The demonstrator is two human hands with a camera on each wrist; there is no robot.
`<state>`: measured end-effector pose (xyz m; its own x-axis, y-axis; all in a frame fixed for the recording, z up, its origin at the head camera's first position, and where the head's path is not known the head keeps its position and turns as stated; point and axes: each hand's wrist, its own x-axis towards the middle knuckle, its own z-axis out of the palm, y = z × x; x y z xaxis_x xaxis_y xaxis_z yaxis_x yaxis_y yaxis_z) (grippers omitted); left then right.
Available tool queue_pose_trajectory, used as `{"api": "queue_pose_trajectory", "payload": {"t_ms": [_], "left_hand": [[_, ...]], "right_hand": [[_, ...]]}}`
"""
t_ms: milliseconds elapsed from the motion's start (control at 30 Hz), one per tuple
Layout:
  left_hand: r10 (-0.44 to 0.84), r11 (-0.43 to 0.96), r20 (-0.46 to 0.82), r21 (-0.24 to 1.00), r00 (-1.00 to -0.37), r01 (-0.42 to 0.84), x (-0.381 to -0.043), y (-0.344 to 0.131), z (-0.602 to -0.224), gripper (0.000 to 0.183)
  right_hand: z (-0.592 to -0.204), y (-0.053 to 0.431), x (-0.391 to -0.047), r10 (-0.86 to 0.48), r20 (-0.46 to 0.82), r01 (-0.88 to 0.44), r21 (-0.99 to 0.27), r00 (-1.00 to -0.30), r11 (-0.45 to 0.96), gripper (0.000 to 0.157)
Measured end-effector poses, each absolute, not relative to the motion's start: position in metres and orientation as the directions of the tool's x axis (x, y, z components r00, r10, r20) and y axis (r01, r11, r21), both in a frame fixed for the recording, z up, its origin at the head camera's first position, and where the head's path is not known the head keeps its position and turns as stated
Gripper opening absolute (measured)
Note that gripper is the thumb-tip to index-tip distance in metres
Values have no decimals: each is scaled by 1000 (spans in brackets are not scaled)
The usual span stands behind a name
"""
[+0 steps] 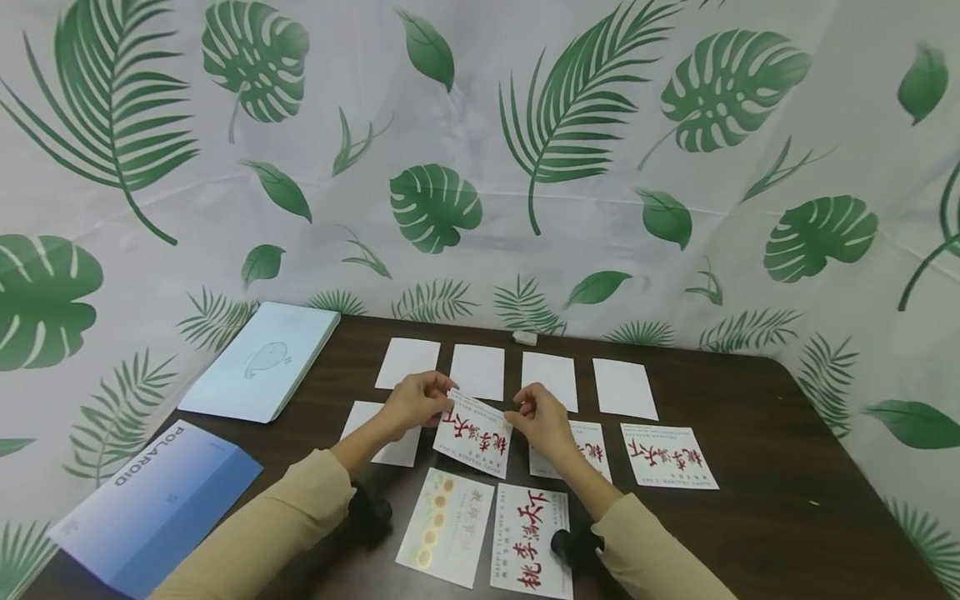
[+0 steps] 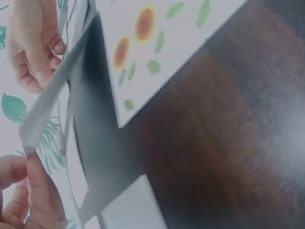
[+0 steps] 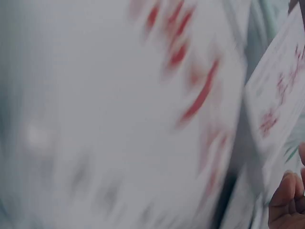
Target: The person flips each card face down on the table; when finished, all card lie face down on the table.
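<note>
Both hands have hold of a white card (image 1: pixel 474 440) with red Chinese characters, lifted and tilted over the table. My left hand (image 1: pixel 417 402) pinches its upper left corner; the left wrist view shows the thumb and finger (image 2: pixel 40 191) at the corner. My right hand (image 1: pixel 546 421) holds the upper right corner, its fingers curled. Below lie a sunflower card (image 1: pixel 446 527) and another red-lettered card (image 1: pixel 529 533), side by side. A similar card (image 1: pixel 588 442) is partly hidden behind the right wrist. In the right wrist view a red-lettered card (image 3: pixel 143 119) is large and blurred.
A back row holds several blank white cards (image 1: pixel 626 388). One blank card (image 1: pixel 401 446) lies by the left wrist, one red-lettered card (image 1: pixel 670 457) at the right. A blue POLAROID folder (image 1: pixel 161 508), a pale whale-printed pad (image 1: pixel 262 367) and a small white block (image 1: pixel 525 337) lie on the dark table (image 1: pixel 780 467).
</note>
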<state>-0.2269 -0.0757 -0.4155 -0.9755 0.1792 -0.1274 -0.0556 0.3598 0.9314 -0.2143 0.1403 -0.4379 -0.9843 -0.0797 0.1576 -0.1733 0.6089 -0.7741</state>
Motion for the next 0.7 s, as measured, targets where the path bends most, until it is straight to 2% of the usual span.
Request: {"api": "queue_pose_trajectory", "payload": {"t_ms": [100, 300, 467, 700], "left_hand": [[193, 358, -121, 933, -974, -44, -227, -75, -409, 22], [203, 353, -118, 935, -972, -40, -225, -66, -396, 23], [227, 375, -103, 927, -968, -10, -219, -54, -385, 22], [314, 333, -94, 943, -945, 17, -210, -44, -376, 21]], "right_hand": [[-428, 128, -206, -94, 178, -201, -825, -980, 529, 18], [-413, 103, -187, -217, 73, -138, -944, -973, 301, 23], [-410, 99, -178, -216, 34, -101, -946, -976, 307, 30], [-405, 108, -170, -238, -32, -45, -950, -971, 309, 26]]}}
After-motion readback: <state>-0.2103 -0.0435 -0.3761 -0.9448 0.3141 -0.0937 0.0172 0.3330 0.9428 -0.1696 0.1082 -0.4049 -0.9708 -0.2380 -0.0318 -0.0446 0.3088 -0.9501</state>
